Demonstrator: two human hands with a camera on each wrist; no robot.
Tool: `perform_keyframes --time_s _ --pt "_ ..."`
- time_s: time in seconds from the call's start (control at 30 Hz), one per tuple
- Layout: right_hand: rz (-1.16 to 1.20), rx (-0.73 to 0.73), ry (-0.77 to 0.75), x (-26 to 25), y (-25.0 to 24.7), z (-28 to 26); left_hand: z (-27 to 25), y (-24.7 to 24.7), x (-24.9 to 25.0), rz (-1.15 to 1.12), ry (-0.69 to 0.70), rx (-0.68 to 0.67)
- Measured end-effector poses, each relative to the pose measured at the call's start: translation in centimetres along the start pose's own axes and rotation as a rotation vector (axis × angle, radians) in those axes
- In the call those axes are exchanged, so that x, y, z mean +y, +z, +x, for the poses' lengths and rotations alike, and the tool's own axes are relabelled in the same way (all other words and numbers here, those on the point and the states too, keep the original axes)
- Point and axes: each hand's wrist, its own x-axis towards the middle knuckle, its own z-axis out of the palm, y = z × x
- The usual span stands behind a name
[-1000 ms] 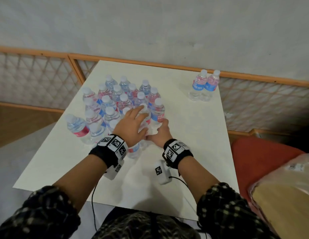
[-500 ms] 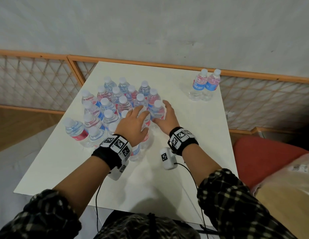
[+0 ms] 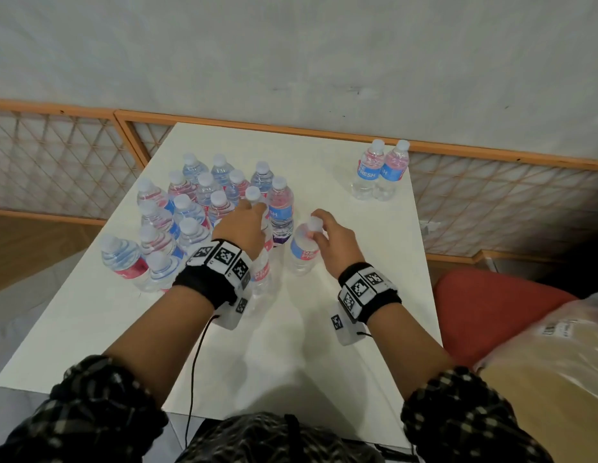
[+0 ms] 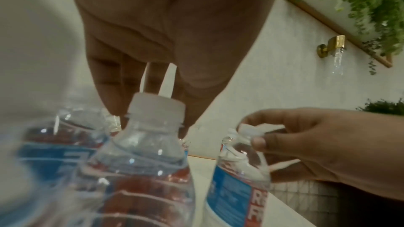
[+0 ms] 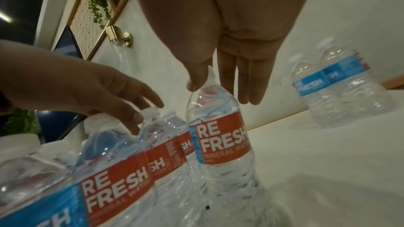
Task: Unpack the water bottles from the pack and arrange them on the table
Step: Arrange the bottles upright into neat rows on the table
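Note:
Several clear water bottles [image 3: 190, 212] with red and blue labels stand clustered on the left half of the white table [image 3: 341, 329]. My right hand [image 3: 316, 222] pinches the cap of one bottle [image 3: 302, 253], which stands just right of the cluster; the pinch [image 4: 253, 135] shows in the left wrist view, and the bottle [image 5: 220, 141] stands upright in the right wrist view. My left hand [image 3: 247, 212] reaches over the cluster with straight fingers [image 5: 142, 113] touching a cap. Two bottles [image 3: 379, 175] stand together at the far right corner.
An orange-framed lattice railing [image 3: 57, 162] runs behind the table below a grey wall. A red seat [image 3: 484, 312] and a plastic-wrapped package [image 3: 558, 379] sit at my right. Bare tabletop lies between the cluster and the far pair.
My right hand rose from the cluster's near edge, took one bottle by its cap and drew it right, away from the group. My left hand stayed over the cluster.

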Motion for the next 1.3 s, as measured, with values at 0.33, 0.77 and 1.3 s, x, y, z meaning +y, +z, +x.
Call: perform_keyframes --time_s 0.33,0.77,1.3 --pt "-0.13 0.049 0.149 3.1 -5.5 -0.5 1.2 0.0 4.3 0.143 0.177 -0.058" --pt "-0.198 0.12 0.18 3.5 -6.1 -0.5 3.9 1.7 10.0 -0.141 0.238 -0.081" --pt "-0.064 0.151 0.299 5.2 -8.3 1.8 10.9 1.1 13.4 -0.083 0.179 -0.176"
